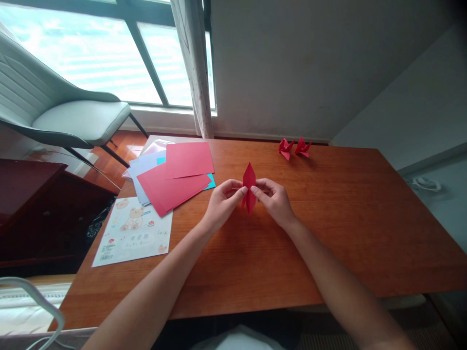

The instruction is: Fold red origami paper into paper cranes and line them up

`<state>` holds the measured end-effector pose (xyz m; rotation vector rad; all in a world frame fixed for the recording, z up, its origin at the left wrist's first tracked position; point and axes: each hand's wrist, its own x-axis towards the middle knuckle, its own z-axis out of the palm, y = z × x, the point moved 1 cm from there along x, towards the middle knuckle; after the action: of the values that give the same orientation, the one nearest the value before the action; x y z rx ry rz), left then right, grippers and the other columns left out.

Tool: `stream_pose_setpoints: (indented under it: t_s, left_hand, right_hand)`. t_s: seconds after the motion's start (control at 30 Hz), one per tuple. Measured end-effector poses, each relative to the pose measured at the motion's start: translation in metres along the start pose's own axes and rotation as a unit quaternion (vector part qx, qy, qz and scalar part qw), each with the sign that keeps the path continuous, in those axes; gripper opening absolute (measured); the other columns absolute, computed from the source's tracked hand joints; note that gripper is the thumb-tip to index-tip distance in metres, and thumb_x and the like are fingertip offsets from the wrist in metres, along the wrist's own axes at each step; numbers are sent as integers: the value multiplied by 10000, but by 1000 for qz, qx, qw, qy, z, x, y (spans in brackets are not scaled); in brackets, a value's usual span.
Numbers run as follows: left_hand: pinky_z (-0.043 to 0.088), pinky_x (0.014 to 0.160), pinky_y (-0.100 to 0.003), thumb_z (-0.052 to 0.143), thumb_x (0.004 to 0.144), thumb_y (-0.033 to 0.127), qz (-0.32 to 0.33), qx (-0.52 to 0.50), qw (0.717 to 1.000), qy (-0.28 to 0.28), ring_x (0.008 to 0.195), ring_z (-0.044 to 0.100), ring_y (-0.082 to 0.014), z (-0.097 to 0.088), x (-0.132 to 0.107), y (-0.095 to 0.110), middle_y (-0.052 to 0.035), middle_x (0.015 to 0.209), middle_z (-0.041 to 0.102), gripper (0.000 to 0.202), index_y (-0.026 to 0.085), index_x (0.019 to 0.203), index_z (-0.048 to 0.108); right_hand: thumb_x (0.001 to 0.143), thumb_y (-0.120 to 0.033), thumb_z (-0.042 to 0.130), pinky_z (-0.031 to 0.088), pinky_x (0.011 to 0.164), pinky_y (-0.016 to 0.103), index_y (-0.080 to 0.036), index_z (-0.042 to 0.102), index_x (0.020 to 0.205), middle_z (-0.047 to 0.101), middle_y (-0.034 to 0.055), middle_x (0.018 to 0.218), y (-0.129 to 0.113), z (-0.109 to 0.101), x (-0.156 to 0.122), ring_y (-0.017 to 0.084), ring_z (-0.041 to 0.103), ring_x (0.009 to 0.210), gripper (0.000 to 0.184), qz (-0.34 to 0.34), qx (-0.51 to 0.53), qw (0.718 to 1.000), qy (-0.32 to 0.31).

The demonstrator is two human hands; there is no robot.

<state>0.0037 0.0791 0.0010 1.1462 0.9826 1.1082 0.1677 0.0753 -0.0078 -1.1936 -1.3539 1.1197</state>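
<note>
Between both hands is a narrow, pointed piece of folded red paper (pixel 249 187), held upright just over the wooden table (pixel 346 228). My left hand (pixel 226 199) pinches its left edge with thumb and fingertips. On the opposite edge, my right hand (pixel 274 200) grips it the same way, thumb on the near face. A lower flap of the paper hangs toward me on the left. The fingertips behind the paper are partly hidden.
Red paper sheets (pixel 188 160) lie over pale and blue ones at the left. Nearer me is a white sheet with bear drawings (pixel 136 231). Two folded red paper figures (pixel 294 148) sit by the far edge. A chair (pixel 80 116) stands by the window.
</note>
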Motion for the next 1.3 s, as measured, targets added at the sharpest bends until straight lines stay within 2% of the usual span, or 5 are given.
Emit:
stream_pose_setpoints:
  t_s: [0.4, 0.8, 1.0, 1.17, 1.3]
  left_hand:
    - [523, 748, -260, 798, 730, 301, 19, -17, 999, 24, 838, 654, -150, -2, 4, -7, -33, 948, 676, 308, 175, 939, 609]
    - [496, 714, -252, 788, 730, 346, -3, -36, 999, -9, 750, 607, -129, -2, 3, -6, -4, 826, 642, 286, 173, 819, 579]
    - [473, 674, -225, 817, 696, 329, 19, -34, 999, 23, 703, 561, -104, 0, 2, -5, 29, 773, 576, 356, 190, 766, 496]
    - [471, 664, -227, 802, 716, 351, 17, -35, 999, 0, 688, 565, -107, 1, 1, -5, 19, 758, 583, 305, 174, 757, 556]
    - [492, 714, -250, 788, 736, 327, 21, -33, 999, -12, 747, 605, -134, 1, 0, -3, -12, 817, 640, 243, 165, 803, 619]
  right_hand:
    - [808, -447, 717, 526, 629, 283, -207, 718, 924, 737, 21, 811, 1, 2, 2, 176, 669, 723, 266, 37, 73, 997, -14]
    - [762, -431, 754, 533, 681, 297, -211, 657, 834, 700, 17, 814, 5, 2, 3, 183, 653, 754, 251, 45, 66, 997, -9]
    - [761, -428, 749, 535, 849, 339, -218, 616, 778, 715, 43, 1030, -3, 4, 2, 219, 659, 972, 249, 15, 79, 996, -36]
    - [747, -469, 760, 541, 805, 331, -220, 643, 806, 700, 6, 822, -5, 3, 1, 193, 657, 821, 281, 40, 76, 995, -47]
    - [749, -456, 768, 542, 810, 326, -218, 668, 836, 710, 12, 860, -4, 2, 1, 192, 663, 838, 273, 36, 92, 994, -37]
